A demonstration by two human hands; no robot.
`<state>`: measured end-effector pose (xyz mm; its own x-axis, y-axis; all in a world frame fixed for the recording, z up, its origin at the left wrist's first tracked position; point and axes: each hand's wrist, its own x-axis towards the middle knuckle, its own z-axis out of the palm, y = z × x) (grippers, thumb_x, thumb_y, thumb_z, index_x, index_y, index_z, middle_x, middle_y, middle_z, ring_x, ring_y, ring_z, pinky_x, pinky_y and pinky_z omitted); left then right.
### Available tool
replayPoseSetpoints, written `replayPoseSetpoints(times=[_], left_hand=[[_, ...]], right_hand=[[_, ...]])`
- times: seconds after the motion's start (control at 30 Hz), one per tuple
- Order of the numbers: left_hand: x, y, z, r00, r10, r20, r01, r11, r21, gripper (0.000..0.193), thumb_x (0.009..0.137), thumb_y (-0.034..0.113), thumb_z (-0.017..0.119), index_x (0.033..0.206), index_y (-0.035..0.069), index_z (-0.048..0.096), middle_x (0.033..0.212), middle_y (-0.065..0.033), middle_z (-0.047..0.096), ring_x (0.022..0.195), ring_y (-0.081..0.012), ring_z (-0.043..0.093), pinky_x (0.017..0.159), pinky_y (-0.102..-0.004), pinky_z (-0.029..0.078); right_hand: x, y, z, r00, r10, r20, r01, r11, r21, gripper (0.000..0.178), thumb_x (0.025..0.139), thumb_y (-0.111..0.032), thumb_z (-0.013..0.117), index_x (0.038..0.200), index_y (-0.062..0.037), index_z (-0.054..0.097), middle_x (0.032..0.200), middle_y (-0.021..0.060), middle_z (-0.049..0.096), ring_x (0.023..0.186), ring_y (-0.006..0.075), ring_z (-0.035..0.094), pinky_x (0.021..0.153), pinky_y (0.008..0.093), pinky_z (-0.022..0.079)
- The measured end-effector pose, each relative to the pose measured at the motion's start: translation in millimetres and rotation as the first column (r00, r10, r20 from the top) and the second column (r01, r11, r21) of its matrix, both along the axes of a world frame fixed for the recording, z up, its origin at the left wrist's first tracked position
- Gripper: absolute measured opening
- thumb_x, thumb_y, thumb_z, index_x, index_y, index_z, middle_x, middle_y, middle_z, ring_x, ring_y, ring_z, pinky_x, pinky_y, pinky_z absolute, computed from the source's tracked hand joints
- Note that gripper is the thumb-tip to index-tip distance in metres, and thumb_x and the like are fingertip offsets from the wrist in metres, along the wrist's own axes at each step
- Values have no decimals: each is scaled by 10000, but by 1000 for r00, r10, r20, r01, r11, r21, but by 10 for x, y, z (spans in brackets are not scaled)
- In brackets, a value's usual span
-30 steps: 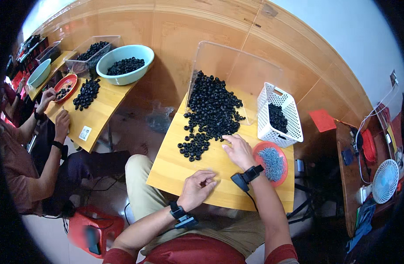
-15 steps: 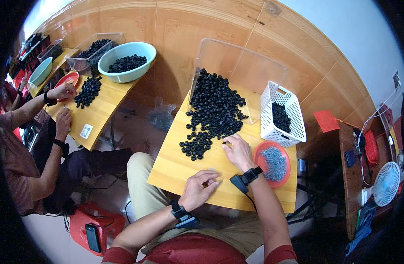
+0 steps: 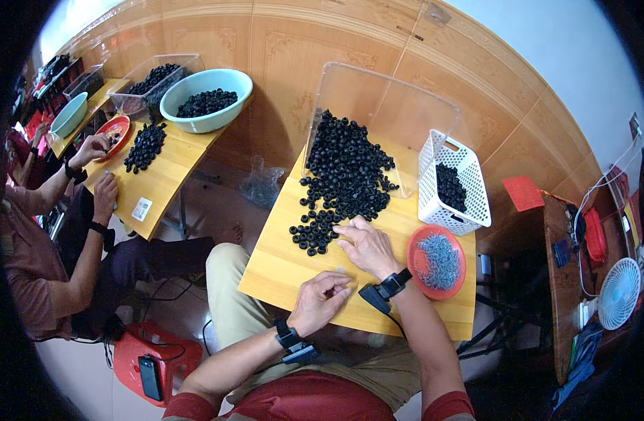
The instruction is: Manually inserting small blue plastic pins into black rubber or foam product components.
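A heap of small black ring-shaped pieces [image 3: 350, 165] spreads over the yellow wooden table [image 3: 280, 270], with looser ones at its near left edge. My right hand [image 3: 369, 247] reaches to those loose rings, thumb and fingers stretched out and slightly apart, fingertips at the nearest ones. Close to the table's front edge, my left hand [image 3: 320, 302] rests with fingers curled and thumb drawn in; whatever it may hold is hidden. Right of my right hand, a red round dish [image 3: 413, 281] holds many thin grey metal pins or screws [image 3: 439, 261].
A clear plastic bin [image 3: 385, 91] lies behind the heap. The white perforated basket [image 3: 479, 203] at right holds more black rings. On the left, another person's hands [image 3: 94, 149] work at a second table [image 3: 178, 168], with a pale green basin [image 3: 243, 105]. A fan [image 3: 618, 293] is far right.
My right hand has moved left, from the heap's right side to its near loose rings. My left hand stays put. The other person's upper hand has shifted toward their red dish.
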<state>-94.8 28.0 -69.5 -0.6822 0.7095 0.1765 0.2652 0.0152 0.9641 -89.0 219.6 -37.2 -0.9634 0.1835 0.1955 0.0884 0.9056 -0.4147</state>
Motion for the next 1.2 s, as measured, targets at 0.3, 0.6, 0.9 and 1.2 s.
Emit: replayPoseSetpoints(times=[0.3, 0.6, 0.9, 1.2], left_hand=[[19, 2, 17, 1000, 22, 22, -23, 999, 45, 195, 866, 100, 713, 1031, -3, 702, 1024, -113, 691, 868, -164, 658, 752, -265, 525], [15, 65, -113, 973, 159, 169, -191, 962, 196, 311, 852, 25, 706, 1145, -41, 627, 901, -83, 642, 736, -108, 615, 690, -235, 520], [-107, 29, -85, 913, -109, 392, 66, 990, 121, 259, 913, 67, 676, 1143, -41, 623, 944, -65, 691, 799, -65, 616, 717, -216, 520], [-109, -14, -47, 947, -181, 266, 178, 983, 35, 211, 903, 70, 686, 1102, 2, 692, 962, -70, 706, 831, -100, 639, 750, -247, 528]], right_hand=[[155, -1, -72, 996, 61, -67, -62, 998, -9, 175, 834, -216, 683, 970, -105, 682, 1000, 93, 630, 841, 317, 643, 722, 417, 522], [450, -95, -51, 1000, -13, 10, 14, 994, -104, 175, 814, -203, 671, 918, -66, 637, 899, 112, 654, 768, 323, 649, 711, 424, 518], [853, -367, 105, 986, 67, -152, -104, 963, -248, 232, 764, -54, 745, 954, -49, 611, 872, 102, 642, 645, 217, 620, 598, 343, 505], [1267, 196, 322, 981, -192, 4, 192, 978, -80, 153, 824, -152, 654, 935, -50, 626, 926, 135, 667, 825, 327, 664, 733, 417, 532]])
